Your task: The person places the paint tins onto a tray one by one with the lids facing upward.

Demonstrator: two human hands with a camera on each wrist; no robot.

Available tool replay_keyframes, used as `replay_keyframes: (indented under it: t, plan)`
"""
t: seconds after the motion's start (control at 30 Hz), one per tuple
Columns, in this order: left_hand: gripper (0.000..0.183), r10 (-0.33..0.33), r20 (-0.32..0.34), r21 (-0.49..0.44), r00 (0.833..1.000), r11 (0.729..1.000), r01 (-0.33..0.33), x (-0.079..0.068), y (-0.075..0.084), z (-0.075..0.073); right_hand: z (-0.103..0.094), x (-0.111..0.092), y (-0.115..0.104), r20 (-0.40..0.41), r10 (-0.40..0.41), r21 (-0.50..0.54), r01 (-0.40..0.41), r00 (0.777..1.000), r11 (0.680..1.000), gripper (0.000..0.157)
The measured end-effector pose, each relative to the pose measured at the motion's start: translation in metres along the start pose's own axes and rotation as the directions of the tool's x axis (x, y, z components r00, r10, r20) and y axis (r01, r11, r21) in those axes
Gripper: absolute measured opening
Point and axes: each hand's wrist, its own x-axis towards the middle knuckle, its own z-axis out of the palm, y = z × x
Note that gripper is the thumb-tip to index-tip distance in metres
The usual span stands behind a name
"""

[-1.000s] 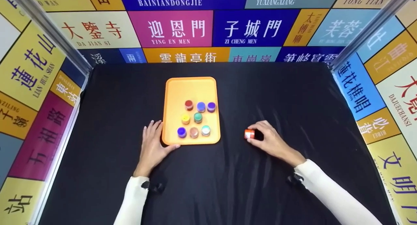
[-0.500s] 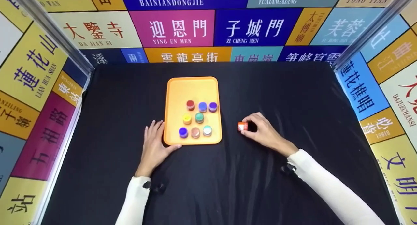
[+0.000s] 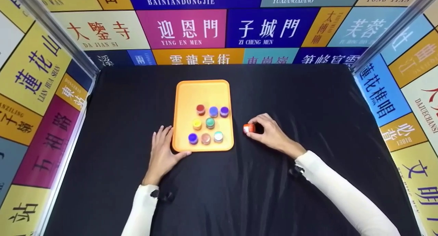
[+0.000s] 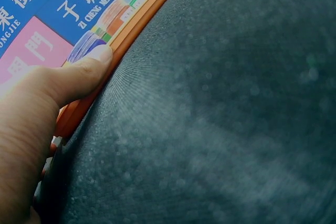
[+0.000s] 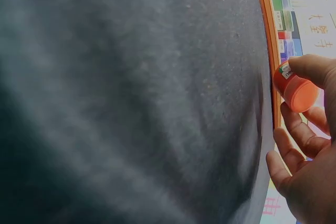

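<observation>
In the head view my left hand (image 3: 162, 154) rests at the near left corner of an orange tray (image 3: 202, 89), fingers extended along its left side and thumb at the front edge. The left wrist view shows that thumb (image 4: 86, 74) touching the tray's rim. To the right of the tray, my right hand (image 3: 272, 131) pinches a small orange paint jar (image 3: 249, 128) between thumb and fingers. The right wrist view shows the jar (image 5: 296, 87) tipped on its side, with a white label. Several paint jars stand in the tray, among them yellow (image 3: 197, 124), green (image 3: 210, 122) and red (image 3: 200, 109).
A black cloth (image 3: 222, 188) covers the table, lightly creased on the right. Panels with printed coloured signs (image 3: 181, 29) enclose the back and both sides. Metal posts (image 3: 68, 37) stand at the back corners. The tray's jars sit in its middle and near half.
My right hand has carried the orange jar leftward and a little away from me, nearer the tray. My left hand keeps its place at the tray's corner.
</observation>
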Motion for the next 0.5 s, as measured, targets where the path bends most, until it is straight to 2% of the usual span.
replay_keyframes:
  t: [0.2,0.5]
  plan:
    - [0.114,0.024,-0.025,0.006,0.999,1.0,-0.024,-0.001,0.001,0.001,0.005,0.012,-0.003,-0.003,-0.011,0.017,0.011,1.0,1.0,0.03]
    - [0.115,0.022,-0.022,0.008,1.0,1.0,-0.022,0.0,0.001,0.0,0.017,0.032,-0.011,0.003,-0.028,0.027,0.027,1.0,0.999,0.031]
